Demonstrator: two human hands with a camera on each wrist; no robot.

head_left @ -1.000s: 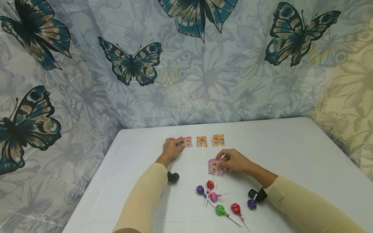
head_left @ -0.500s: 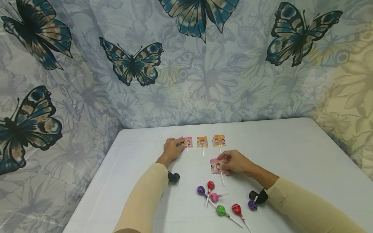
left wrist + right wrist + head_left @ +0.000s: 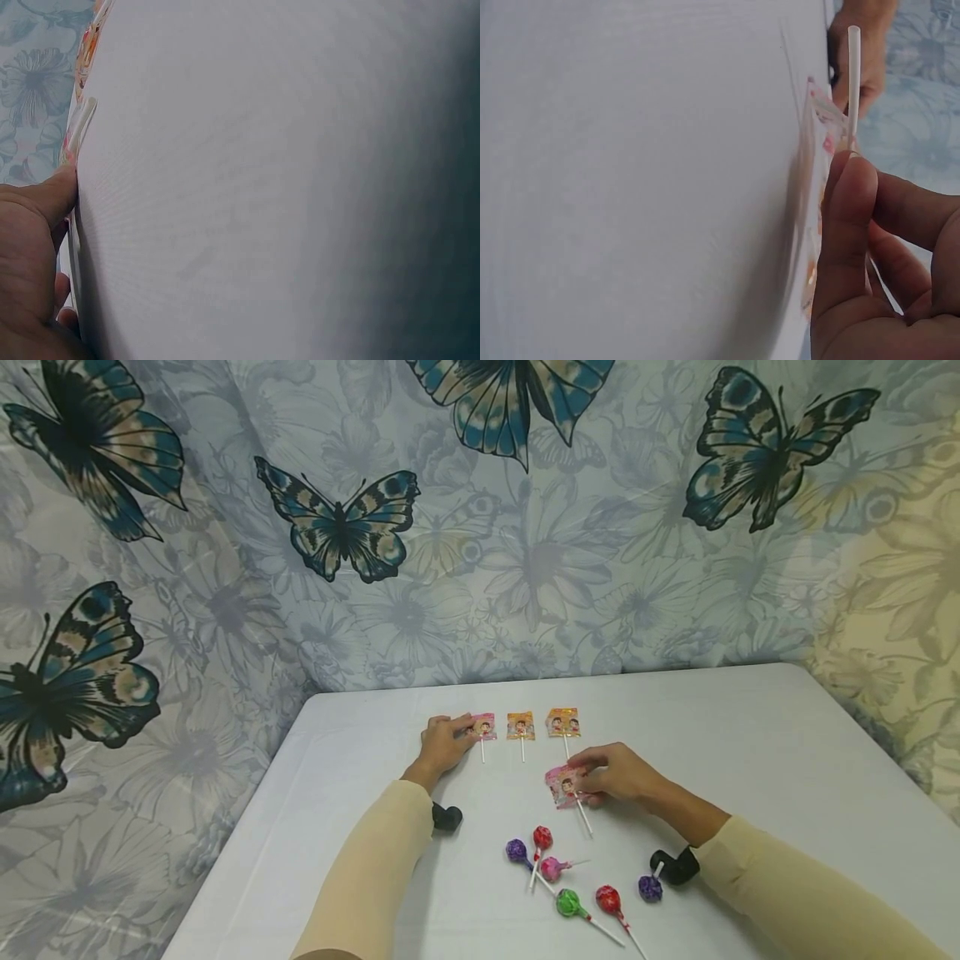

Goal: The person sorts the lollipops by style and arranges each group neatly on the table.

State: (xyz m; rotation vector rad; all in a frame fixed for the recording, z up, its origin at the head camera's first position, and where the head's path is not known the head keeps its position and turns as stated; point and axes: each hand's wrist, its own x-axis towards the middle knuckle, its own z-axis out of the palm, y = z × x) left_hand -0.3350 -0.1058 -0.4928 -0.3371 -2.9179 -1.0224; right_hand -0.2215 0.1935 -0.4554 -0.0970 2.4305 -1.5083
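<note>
White table [image 3: 750, 752]: round lollipops [image 3: 570, 903] perhaps near right hand [image 3: 618, 774]

Three flat lollipops [image 3: 522, 726] in a row on the bench [image 3: 750, 752], beyond the right hand [image 3: 618, 774]; round lollipops [image 3: 558, 881] scattered nearer, left of its wrist.

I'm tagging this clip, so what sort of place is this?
Probably a home tabletop setup: a white table against a hung butterfly-print cloth, with square-wrapped lollipops in a row and round lollipops loose in front.
</note>
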